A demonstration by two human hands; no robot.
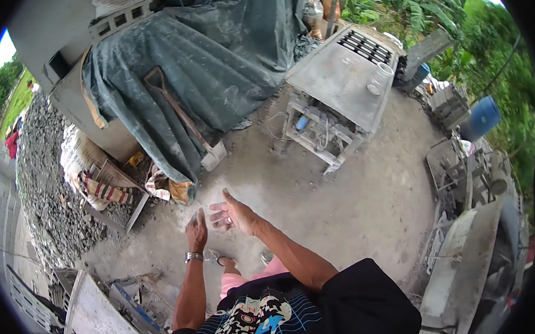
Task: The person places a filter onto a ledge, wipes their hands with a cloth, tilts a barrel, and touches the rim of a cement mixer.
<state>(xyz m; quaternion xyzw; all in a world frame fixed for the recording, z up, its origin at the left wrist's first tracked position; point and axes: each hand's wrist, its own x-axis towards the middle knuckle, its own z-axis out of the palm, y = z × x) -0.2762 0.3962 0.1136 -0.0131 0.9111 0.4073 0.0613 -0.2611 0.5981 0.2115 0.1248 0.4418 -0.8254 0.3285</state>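
Held right hand (232, 216) wide, with fingers spread, thumb raised and nothing in the grasp. Held left hand (197, 231) just beside it, apart and likewise empty, with fingers seemingly extended, though seen mostly from the back. Had both in front of the body, over the dusty floor (339, 199), touching no tool; judged them turned toward each other more for gesture than for grip. Found the shovel (187, 120) just beyond, tilted against the green tarp (182, 54), with blade down on the floor and handle up to the left; took it as propped there for easy reach, off the walking space. Could not see beneath the tarp; supposed it draped over bulky stock against rain or dust. Noted a hollow block (122, 18) near its upper edge, perhaps set as a weight, but could not tell whether touching. Saw a pale sack (85, 150) at the edge of the gravel (40, 171), probably put there to leave the middle free. Saw farther off the table (338, 70), with a clear jar (380, 79) toward its right edge and a black grid (365, 47) at the far end, likely laid flat for support.
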